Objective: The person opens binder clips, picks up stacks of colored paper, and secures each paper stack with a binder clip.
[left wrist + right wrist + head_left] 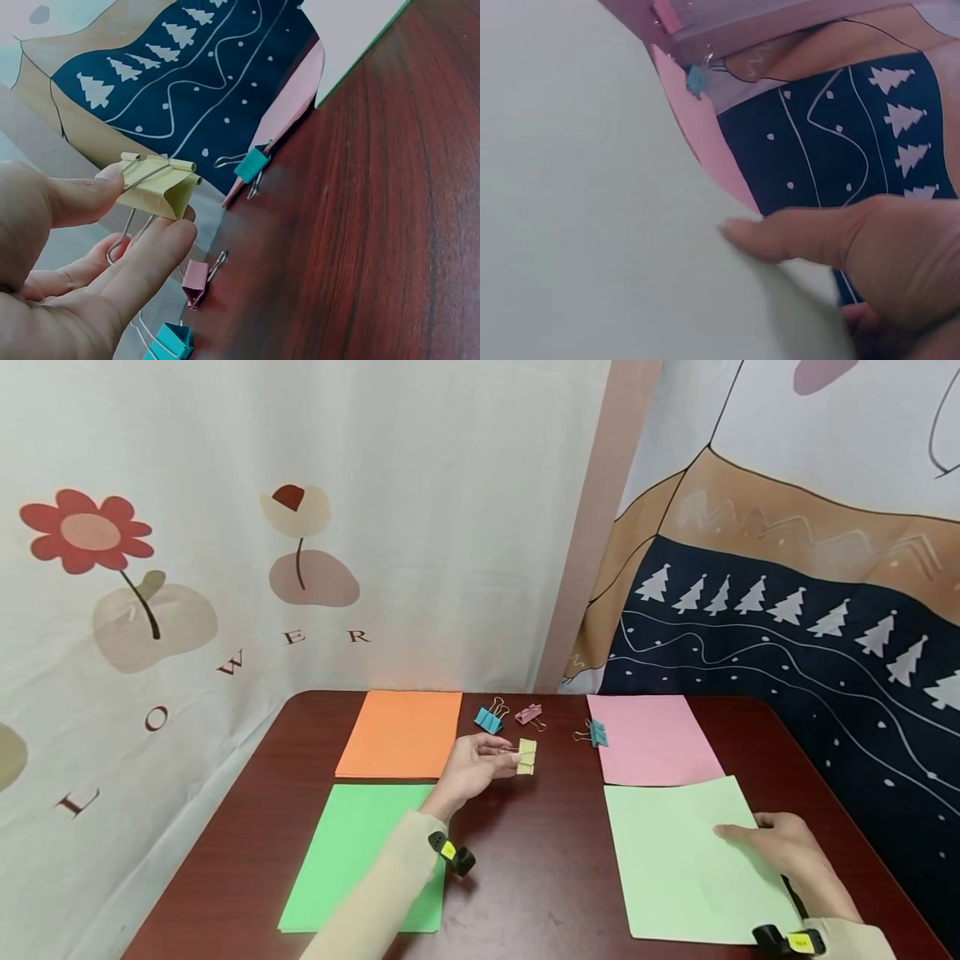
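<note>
The pink paper (660, 739) lies on the dark red table (540, 868), a teal binder clip (598, 733) clamped on its left edge. Left of the pink paper, apart from it, the person's left hand (474, 767) pinches a yellow binder clip (527, 757) (thumb on one wire handle, fingers at the other side). On the near side of the pink paper is the light green paper (675, 860); the right hand (780, 843) grips its right edge, thumb flat on top, the other fingers mostly hidden beneath, so their exact curl cannot be told. Farther left of the pink paper than its teal clip are a pink binder clip (529, 714) and, beyond that, a blue binder clip (489, 721). Well to its left lies orange paper (401, 735), with bright green paper (360, 860) to its left and nearer the person.
</note>
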Demonstrator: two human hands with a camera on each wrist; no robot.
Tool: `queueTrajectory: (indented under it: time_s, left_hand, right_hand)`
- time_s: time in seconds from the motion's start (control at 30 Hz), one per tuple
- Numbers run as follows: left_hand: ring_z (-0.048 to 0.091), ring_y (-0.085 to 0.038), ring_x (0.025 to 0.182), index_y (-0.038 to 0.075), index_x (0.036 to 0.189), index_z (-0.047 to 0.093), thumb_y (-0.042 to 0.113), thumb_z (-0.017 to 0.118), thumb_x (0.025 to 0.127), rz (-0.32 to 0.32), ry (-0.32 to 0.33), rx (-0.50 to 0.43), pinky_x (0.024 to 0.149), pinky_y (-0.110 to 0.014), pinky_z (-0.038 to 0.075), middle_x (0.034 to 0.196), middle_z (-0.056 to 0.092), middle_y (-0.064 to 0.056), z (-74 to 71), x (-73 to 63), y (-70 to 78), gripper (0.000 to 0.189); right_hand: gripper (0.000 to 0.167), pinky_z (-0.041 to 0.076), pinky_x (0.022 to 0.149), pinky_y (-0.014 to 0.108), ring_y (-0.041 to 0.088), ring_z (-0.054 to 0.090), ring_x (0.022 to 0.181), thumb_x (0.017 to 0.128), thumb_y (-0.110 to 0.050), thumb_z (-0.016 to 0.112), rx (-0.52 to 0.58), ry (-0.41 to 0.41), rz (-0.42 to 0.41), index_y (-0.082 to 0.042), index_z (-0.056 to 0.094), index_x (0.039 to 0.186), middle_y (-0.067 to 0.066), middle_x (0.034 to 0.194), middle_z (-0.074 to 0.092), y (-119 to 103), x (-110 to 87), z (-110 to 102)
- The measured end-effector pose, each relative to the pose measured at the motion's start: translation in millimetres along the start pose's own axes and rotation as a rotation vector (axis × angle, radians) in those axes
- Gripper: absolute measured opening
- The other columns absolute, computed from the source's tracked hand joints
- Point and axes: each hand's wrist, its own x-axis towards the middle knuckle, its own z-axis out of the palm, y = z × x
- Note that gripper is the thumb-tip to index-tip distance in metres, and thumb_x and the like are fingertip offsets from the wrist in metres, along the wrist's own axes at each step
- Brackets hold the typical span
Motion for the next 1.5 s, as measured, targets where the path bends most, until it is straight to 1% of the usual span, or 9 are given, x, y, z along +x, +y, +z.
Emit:
queueTrajectory:
  time_s: [0.07,0.13,0.17,0.23,0.33,0.57,0.77,1.13,1.5]
  left_hand:
    - [0.078,-0.022,0.084,-0.010,0.119,0.064,0.005,0.077,0.091,0.001,0.002,-0.015,0.085,-0.039,0.062,0.101,0.072,-0.017,0.7,-1.8,0.8,0.034]
    - [0.078,-0.021,0.082,-0.012,0.119,0.064,0.003,0.076,0.091,0.007,-0.001,-0.027,0.084,-0.040,0.062,0.099,0.072,-0.016,1.4,-3.7,2.1,0.034]
    - [0.078,-0.020,0.082,-0.012,0.119,0.063,0.003,0.076,0.091,0.008,-0.003,-0.029,0.085,-0.041,0.062,0.098,0.072,-0.015,1.8,-4.7,2.8,0.034]
    - [0.078,-0.021,0.081,-0.014,0.120,0.062,0.002,0.075,0.091,0.011,-0.009,-0.036,0.085,-0.043,0.062,0.097,0.072,-0.015,2.3,-6.4,3.7,0.035]
    - [0.078,-0.021,0.081,-0.015,0.120,0.062,0.002,0.075,0.092,0.008,-0.019,-0.049,0.086,-0.045,0.062,0.096,0.073,-0.015,2.9,-8.6,4.0,0.035]
    - [0.078,-0.021,0.081,-0.015,0.120,0.062,0.002,0.075,0.092,-0.003,-0.038,-0.084,0.086,-0.047,0.061,0.096,0.073,-0.014,5.2,-12.4,3.7,0.036]
    - [0.077,-0.020,0.081,-0.016,0.119,0.062,-0.001,0.074,0.092,-0.006,-0.044,-0.122,0.089,-0.052,0.059,0.096,0.074,-0.015,7.6,-15.3,4.2,0.033]
    - [0.076,-0.018,0.079,-0.014,0.115,0.065,-0.003,0.075,0.089,-0.006,-0.018,-0.181,0.083,-0.045,0.062,0.092,0.075,-0.013,11.9,-21.8,-2.5,0.030]
    - [0.076,-0.017,0.076,-0.016,0.118,0.063,-0.004,0.076,0.088,-0.002,-0.020,-0.195,0.084,-0.047,0.062,0.088,0.075,-0.009,15.4,-22.7,-0.8,0.034]
  right_hand:
    - [0.072,0.050,0.065,0.034,0.020,0.059,0.079,0.082,-0.055,0.080,0.047,-0.015,0.000,0.005,0.063,0.117,0.008,0.087,0.064,2.4,0.1,0.1]
    - [0.093,0.054,0.067,0.035,0.020,0.064,0.081,0.085,-0.059,0.077,0.070,-0.031,-0.022,0.010,0.049,0.142,0.016,0.103,0.068,4.8,0.3,0.1]
    - [0.100,0.055,0.068,0.035,0.019,0.065,0.082,0.087,-0.060,0.074,0.070,-0.038,-0.037,0.011,0.039,0.149,0.018,0.109,0.068,5.7,0.0,0.1]
    - [0.101,0.055,0.069,0.035,0.018,0.066,0.082,0.092,-0.061,0.068,0.059,-0.045,-0.071,0.009,0.030,0.155,0.020,0.114,0.068,7.2,-1.1,0.3]
    - [0.098,0.056,0.067,0.035,0.018,0.067,0.080,0.096,-0.064,0.059,0.056,-0.051,-0.115,0.001,0.022,0.160,0.014,0.109,0.069,8.3,-3.7,1.0]
    - [0.085,0.059,0.064,0.038,0.020,0.072,0.074,0.096,-0.061,0.061,0.173,-0.015,-0.176,-0.011,0.031,0.158,-0.002,0.091,0.072,8.1,-10.1,5.7]
    - [0.080,0.059,0.064,0.040,0.022,0.073,0.074,0.094,-0.064,0.062,0.215,0.009,-0.213,-0.015,0.038,0.153,-0.003,0.093,0.071,2.6,-10.8,7.8]
    - [0.074,0.060,0.064,0.041,0.022,0.073,0.075,0.096,-0.061,0.061,0.260,0.051,-0.312,-0.019,0.040,0.153,0.000,0.093,0.071,-28.0,-3.7,21.7]
    - [0.067,0.060,0.068,0.039,0.015,0.071,0.080,0.098,-0.058,0.060,0.315,0.074,-0.386,-0.020,0.044,0.151,-0.012,0.093,0.072,-61.2,0.4,27.8]
